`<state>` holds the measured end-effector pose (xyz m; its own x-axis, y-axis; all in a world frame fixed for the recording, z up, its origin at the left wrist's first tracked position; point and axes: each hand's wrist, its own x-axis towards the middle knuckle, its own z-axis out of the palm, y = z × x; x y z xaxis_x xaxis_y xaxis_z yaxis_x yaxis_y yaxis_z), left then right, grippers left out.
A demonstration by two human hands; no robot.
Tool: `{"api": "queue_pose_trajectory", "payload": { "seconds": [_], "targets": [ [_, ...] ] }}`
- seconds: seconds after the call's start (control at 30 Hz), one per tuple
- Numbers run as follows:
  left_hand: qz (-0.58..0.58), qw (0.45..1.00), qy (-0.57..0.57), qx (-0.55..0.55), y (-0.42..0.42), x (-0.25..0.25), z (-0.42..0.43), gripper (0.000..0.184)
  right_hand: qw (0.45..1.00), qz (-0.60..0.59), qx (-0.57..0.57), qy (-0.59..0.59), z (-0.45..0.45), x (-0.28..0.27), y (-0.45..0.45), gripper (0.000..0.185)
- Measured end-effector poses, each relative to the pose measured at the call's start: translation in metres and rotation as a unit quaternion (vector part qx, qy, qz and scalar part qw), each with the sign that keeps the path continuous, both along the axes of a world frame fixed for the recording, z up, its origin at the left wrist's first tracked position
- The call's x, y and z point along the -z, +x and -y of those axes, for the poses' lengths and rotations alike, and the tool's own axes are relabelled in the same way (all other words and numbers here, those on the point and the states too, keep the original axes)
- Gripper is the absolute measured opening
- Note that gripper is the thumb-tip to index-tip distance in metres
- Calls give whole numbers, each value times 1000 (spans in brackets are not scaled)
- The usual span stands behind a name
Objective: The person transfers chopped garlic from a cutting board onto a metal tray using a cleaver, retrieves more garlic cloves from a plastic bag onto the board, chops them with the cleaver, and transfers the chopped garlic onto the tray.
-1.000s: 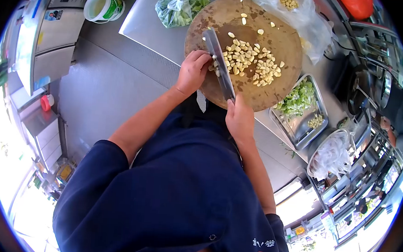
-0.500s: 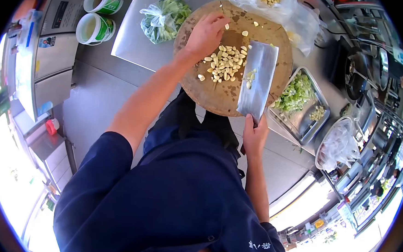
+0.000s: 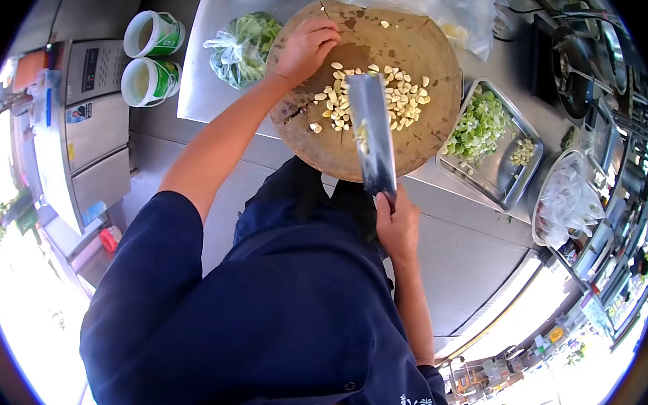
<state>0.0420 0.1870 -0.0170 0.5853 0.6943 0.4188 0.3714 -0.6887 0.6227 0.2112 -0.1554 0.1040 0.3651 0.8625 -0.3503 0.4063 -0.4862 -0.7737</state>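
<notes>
Peeled garlic cloves (image 3: 406, 103) lie spread on a round wooden chopping block (image 3: 298, 138). My right hand (image 3: 399, 226) grips the handle of a cleaver (image 3: 376, 135). Its broad blade reaches over the cloves, tilted, with garlic bits stuck to its face; cloves show on both sides of it. At the block's upper left is my left hand (image 3: 307, 51), its fingers bent and close together. Anything under those fingertips is hidden. One loose clove (image 3: 384, 23) sits near the far edge.
Left of the block is a tied bag of green vegetables (image 3: 246, 48). A metal tray (image 3: 504, 199) on the right holds chopped greens and chopped garlic. Plastic bags (image 3: 461, 18) lie beyond the block. A bowl with plastic bags (image 3: 565, 195) stands right; two buckets (image 3: 149, 82) stand left.
My right hand has swung the cleaver left from the block's right side to over the garlic. The cloves are more spread out. My left hand has drawn back a little. The view has shifted.
</notes>
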Motion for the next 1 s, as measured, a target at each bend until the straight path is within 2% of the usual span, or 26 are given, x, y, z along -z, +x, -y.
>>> {"api": "queue_pose_trajectory", "payload": {
  "seconds": [0.03,0.07,0.13,0.17,0.3,0.37,0.53,0.6,0.67,0.73,0.8,0.87,0.93,1.0],
  "targets": [
    [-4,1000,11,-7,-13,-4,0,13,999,-16,-40,11,-3,4,-6,21],
    [-3,1000,10,-4,-20,-5,6,13,996,-27,-72,-45,-5,4,-7,19],
    [12,997,-73,-28,-34,-5,19,14,994,-17,-92,-55,-12,9,-14,18],
    [11,997,-72,-27,-39,-6,25,14,991,-7,-114,-66,-14,13,-16,17],
    [3,992,-53,-119,-40,-3,59,16,998,-12,-58,-21,-10,26,-9,18],
    [0,986,-59,-157,-27,-2,80,17,996,71,-43,-43,-12,17,-2,18],
    [51,988,-103,-104,12,-7,118,17,992,110,-54,-35,-20,7,-4,15],
    [69,982,-130,-115,8,-13,121,17,985,129,-70,-87,-25,1,-8,13],
    [87,975,-160,-125,4,-19,119,18,982,148,-80,-91,-29,-11,-9,13],
    [45,988,-105,-106,-4,-28,114,19,978,163,-92,-95,-33,-20,-11,12],
    [26,988,-118,-93,-5,-23,113,18,980,147,-109,-84,-35,-25,-13,13],
    [8,988,-132,-80,-6,-16,112,17,975,161,-119,-93,-37,-6,-22,13],
    [-28,993,-93,-63,-9,-12,110,13,970,177,-127,-103,-37,0,-24,13],
    [-29,992,-111,-58,-12,-11,109,13,972,177,-120,-95,-36,0,-24,12]
  ]
}}
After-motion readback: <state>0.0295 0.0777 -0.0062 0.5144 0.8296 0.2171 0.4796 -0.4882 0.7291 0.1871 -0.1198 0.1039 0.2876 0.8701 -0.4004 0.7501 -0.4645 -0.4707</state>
